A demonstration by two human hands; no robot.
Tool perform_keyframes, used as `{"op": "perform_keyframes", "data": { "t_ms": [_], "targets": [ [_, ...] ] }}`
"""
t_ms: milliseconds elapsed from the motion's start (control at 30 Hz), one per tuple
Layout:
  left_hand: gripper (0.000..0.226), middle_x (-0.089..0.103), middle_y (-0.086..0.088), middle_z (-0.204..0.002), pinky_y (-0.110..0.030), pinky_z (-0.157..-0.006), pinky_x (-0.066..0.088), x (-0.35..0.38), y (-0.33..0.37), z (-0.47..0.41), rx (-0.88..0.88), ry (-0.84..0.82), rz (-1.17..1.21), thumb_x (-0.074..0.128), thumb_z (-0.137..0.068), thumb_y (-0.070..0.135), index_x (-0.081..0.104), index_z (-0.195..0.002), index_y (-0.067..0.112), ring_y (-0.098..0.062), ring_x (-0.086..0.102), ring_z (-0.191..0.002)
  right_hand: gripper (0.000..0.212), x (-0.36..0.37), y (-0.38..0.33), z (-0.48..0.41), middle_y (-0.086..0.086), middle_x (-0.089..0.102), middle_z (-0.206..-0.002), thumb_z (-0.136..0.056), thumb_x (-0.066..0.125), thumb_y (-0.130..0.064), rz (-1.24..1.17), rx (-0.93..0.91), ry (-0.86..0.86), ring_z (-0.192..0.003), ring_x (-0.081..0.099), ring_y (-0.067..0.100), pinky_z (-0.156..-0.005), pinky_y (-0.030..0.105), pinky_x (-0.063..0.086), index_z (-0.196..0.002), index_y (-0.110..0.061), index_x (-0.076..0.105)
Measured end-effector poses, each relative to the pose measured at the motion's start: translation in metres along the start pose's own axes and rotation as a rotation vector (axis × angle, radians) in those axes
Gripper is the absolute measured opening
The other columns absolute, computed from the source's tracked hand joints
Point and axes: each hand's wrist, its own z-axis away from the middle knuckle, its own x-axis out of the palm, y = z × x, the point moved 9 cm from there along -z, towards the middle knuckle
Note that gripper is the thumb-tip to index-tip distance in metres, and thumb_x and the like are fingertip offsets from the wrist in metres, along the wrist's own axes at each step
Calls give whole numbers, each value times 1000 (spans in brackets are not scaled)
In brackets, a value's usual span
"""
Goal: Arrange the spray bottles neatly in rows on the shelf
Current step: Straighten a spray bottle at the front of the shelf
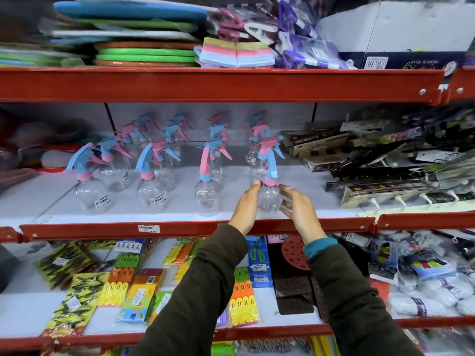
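The clear spray bottle (270, 199), standing at the front right of the middle shelf (180, 228), is cupped by the left hand (245, 205) while the right hand (299, 209) is held loosely open beside it, so the neighbouring bottle (208, 196) could be toppled by a careless sideways push.

Left goods (30, 150) blurred, rear bottles (215, 125) partly hidden

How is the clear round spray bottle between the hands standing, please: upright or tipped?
Upright: the clear round spray bottle sits base-down on the white shelf, trigger head on top, left hand and right hand flanking it.
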Motion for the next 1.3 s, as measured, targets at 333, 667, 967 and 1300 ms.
{"op": "perform_keyframes", "data": {
  "t_ms": [333,667,967,1300],
  "targets": [
    [54,43,-4,-157,-37,-126,24,-5,3,22,22,63,-99,42,-100,43,47,-148,19,-18,37,-148,21,-6,-10,23,-9,66,-121,-89,43,-44,38,-147,168,-122,61,20,-113,48,44,-96,-46,63],
    [32,60,0,-132,-52,-114,43,-74,19,68,406,450,36,41,-100,32,57,-129,31,-21,55,-132,30,35,-39,76,2,70,-110,-103,42,-24,-198,-416,194,-91,63,14,-78,29,53,-115,-16,68],
    [53,36,-10,-160,-42,-127,21,-160,16,40,142,589,-49,32,-104,35,39,-151,11,-24,31,-150,41,148,-10,39,0,53,-143,-102,41,-30,13,-78,-116,-136,47,16,-113,27,32,-138,-16,54],
    [39,56,7,-112,-3,-74,45,-144,24,22,-39,178,-40,23,-109,27,54,-131,17,1,62,-99,36,161,-16,29,4,59,-137,-103,41,-25,76,-50,-90,-126,52,16,-113,30,37,-133,-15,58]
  ]
}}
